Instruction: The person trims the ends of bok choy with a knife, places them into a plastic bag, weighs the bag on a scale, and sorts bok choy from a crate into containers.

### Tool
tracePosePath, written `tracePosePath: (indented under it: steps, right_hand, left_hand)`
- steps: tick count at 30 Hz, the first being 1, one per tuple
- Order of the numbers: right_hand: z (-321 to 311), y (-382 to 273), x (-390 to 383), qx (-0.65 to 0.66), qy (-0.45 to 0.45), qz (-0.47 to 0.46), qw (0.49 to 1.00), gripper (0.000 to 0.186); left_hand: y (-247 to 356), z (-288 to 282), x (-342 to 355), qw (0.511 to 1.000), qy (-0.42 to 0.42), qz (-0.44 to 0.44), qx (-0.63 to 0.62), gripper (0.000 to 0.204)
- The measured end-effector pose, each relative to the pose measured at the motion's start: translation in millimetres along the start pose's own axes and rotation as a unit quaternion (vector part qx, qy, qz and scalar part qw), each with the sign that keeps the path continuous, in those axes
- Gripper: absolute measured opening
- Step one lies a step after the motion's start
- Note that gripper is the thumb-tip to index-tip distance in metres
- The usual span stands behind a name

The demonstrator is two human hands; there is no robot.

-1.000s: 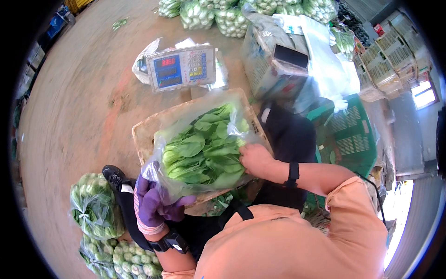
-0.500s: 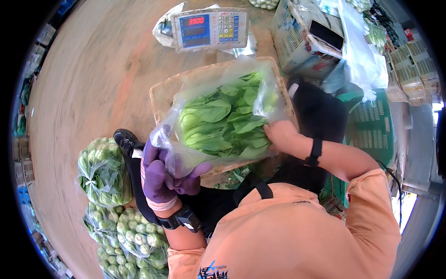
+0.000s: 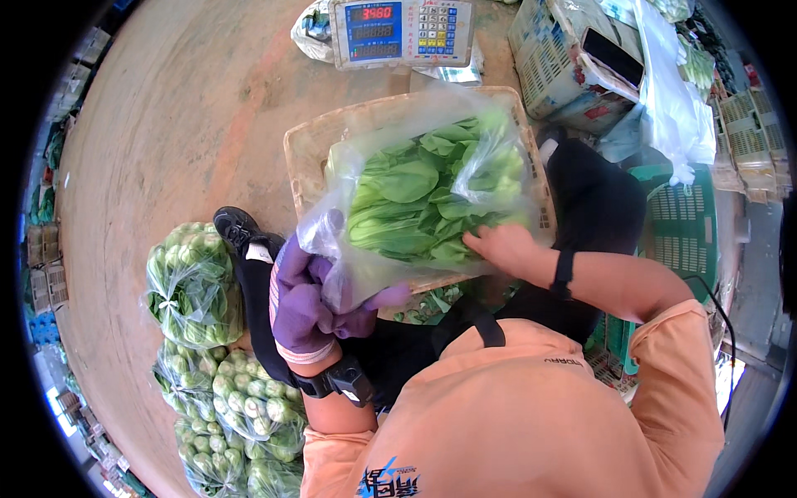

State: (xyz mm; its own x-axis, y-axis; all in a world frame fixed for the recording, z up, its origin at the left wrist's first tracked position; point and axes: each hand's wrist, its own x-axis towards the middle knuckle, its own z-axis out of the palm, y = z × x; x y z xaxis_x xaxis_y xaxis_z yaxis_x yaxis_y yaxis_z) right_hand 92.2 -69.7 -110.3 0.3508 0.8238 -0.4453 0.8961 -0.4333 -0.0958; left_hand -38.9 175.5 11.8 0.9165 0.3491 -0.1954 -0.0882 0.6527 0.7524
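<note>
A clear plastic bag of leafy bok choy lies open in a worn beige plastic crate between my legs. My left hand, in a purple glove, is closed on the near left edge of the bag. My bare right hand reaches into the bag's near right side, fingers curled against the leaves; whether anything is pinched in them I cannot make out. Beyond the crate stands a scale display with lit red digits.
Tied bags of greens are piled at my left on the concrete floor. At the back right, a phone lies on an upturned crate, beside hanging plastic bags. A green crate stands at my right.
The view has shifted, so the crate, scale and bags sit higher and further right. The scale's red readout has changed. My right fingers have moved slightly further onto the leaves.
</note>
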Motion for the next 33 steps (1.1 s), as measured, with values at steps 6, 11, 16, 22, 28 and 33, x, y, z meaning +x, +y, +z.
tracePosePath:
  steps: [6, 11, 16, 22, 28, 33]
  right_hand:
    - [2, 4, 16, 0.082, -0.011, 0.027, 0.996, 0.037]
    - [-42, 32, -28, 0.315, 0.054, 0.078, 0.944, 0.044]
    - [-33, 51, -33, 0.490, 0.309, 0.279, 0.766, 0.037]
    - [-30, 37, -9, 0.374, 0.295, 0.211, 0.853, 0.024]
    - [-41, 29, 17, 0.177, 0.307, 0.202, 0.913, 0.018]
    - [-34, 42, 22, 0.179, 0.364, 0.160, 0.900, 0.011]
  left_hand:
    - [-1, -4, 1, 1.000, 0.010, 0.018, 0.010, 0.065]
    - [0, -6, 4, 1.000, 0.006, 0.019, 0.015, 0.065]
    - [-1, -4, 3, 0.999, 0.009, 0.027, 0.028, 0.064]
    - [-2, 1, 3, 0.999, 0.006, 0.032, 0.036, 0.063]
    - [-2, 2, 1, 0.998, 0.010, 0.037, 0.041, 0.062]
    - [-1, 3, 1, 0.998, 0.009, 0.034, 0.044, 0.062]
